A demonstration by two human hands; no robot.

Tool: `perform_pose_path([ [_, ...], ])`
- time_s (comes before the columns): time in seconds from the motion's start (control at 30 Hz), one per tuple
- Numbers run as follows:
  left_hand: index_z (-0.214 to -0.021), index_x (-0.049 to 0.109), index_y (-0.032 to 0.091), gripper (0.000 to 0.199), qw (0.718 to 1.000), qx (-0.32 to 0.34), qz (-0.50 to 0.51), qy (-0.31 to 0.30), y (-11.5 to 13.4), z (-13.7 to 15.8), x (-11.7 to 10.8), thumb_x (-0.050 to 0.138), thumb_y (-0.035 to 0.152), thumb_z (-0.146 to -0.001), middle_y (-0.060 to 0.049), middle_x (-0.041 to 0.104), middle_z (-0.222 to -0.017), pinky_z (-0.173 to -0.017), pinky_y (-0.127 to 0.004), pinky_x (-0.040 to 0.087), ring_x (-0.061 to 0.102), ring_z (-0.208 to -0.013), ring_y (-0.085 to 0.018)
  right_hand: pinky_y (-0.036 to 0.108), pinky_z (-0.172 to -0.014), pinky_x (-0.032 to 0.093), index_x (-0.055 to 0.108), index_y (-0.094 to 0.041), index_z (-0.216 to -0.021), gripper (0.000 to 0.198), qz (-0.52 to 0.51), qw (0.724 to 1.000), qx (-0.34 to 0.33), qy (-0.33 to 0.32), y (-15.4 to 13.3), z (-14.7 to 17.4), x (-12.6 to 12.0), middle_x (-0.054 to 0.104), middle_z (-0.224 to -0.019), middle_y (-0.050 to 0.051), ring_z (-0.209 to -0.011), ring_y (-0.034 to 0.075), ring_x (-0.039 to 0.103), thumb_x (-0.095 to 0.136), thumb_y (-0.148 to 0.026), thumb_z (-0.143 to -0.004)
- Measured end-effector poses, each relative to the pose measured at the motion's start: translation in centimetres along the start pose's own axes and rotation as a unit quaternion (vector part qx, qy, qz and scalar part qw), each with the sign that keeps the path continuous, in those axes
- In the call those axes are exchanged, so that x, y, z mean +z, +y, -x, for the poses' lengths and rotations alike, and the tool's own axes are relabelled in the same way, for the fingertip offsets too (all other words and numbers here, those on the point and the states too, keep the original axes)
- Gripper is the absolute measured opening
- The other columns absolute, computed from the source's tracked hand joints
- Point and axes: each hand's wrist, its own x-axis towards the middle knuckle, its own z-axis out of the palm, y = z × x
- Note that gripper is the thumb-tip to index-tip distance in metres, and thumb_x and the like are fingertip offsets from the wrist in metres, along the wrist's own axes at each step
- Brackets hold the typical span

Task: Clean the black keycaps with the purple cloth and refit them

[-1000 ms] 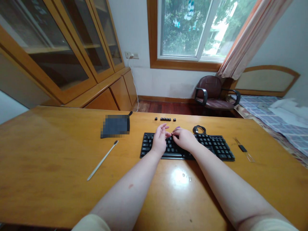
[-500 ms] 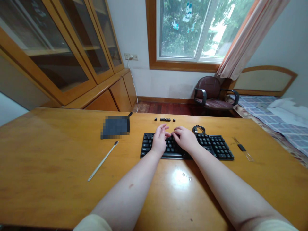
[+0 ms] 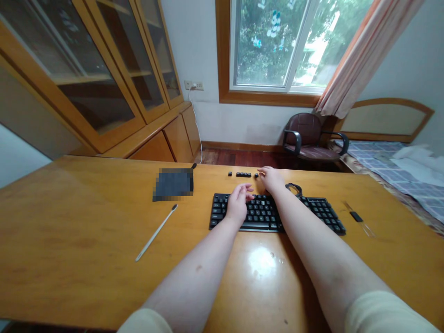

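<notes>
A black keyboard (image 3: 258, 217) lies flat before me, partly covered by my arms. My left hand (image 3: 237, 204) is over its left half, fingers loosely apart and nothing visible in them. Beyond the keyboard's far edge, my right hand (image 3: 272, 180) reaches to the table, its fingers pointing left and slightly apart. Close to those fingertips is a small black keycap (image 3: 256, 175). Left of it lie a short row of several keycaps (image 3: 243, 175) and one single keycap (image 3: 230, 174). Whether anything tiny is between my right fingers is too small to see.
On the left are a dark pouch (image 3: 173, 182), blurred out, and a white-handled brush (image 3: 156, 233). A coiled cable (image 3: 294, 188) rests behind the keyboard. To its right lies a wire keycap puller (image 3: 356, 216). A chair (image 3: 307, 134) stands past the wooden table (image 3: 86, 222).
My right hand has moved from the keyboard's keys up to the keycaps at the far edge. My left hand stays over the keyboard. The whole view has shifted slightly.
</notes>
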Motion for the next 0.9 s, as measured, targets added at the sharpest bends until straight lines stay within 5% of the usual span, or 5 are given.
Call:
perform_pose_path([
  [0.2,-0.095,0.058,0.015,0.029,1.0,0.011,0.008,0.0,0.0,0.0,0.0,0.048,0.039,-0.084,-0.006,0.061,-0.088,-0.069,-0.025,0.047,0.055,-0.064,-0.008,0.03,-0.09,0.043,0.065,-0.024,-0.109,0.032,0.009,0.997,-0.049,-0.052,1.3,-0.4,1.6,0.061,-0.119,0.005,-0.103,0.02,0.059,0.045,-0.032,-0.086],
  [0.33,-0.091,0.059,0.015,0.026,0.998,0.054,0.014,0.002,0.5,0.4,0.1,0.049,0.037,-0.083,-0.005,0.061,-0.085,-0.069,-0.025,0.047,0.056,-0.064,-0.009,0.028,-0.088,0.044,0.067,-0.025,-0.103,0.028,0.03,0.997,-0.021,-0.066,1.7,-0.7,1.8,0.065,-0.111,0.004,-0.099,0.018,0.06,0.047,-0.027,-0.083],
  [0.7,-0.089,0.062,0.016,0.022,0.987,0.11,-0.096,0.064,1.1,-0.1,-0.9,0.048,0.033,-0.084,-0.005,0.064,-0.084,-0.074,-0.027,0.046,0.058,-0.072,-0.013,0.031,-0.084,0.045,0.069,-0.021,-0.096,0.027,0.02,0.998,0.045,-0.036,3.7,-1.1,1.6,0.066,-0.104,0.009,-0.095,0.021,0.06,0.05,-0.022,-0.077],
  [0.9,-0.091,0.063,0.016,0.022,0.989,0.088,-0.112,0.046,0.8,-0.4,-0.8,0.052,0.032,-0.082,-0.006,0.065,-0.089,-0.075,-0.029,0.047,0.059,-0.075,-0.014,0.029,-0.078,0.047,0.069,-0.019,-0.085,0.018,-0.115,0.991,-0.028,0.06,2.5,-0.1,0.1,0.064,-0.092,0.006,-0.085,0.017,0.06,0.055,-0.022,-0.074],
])
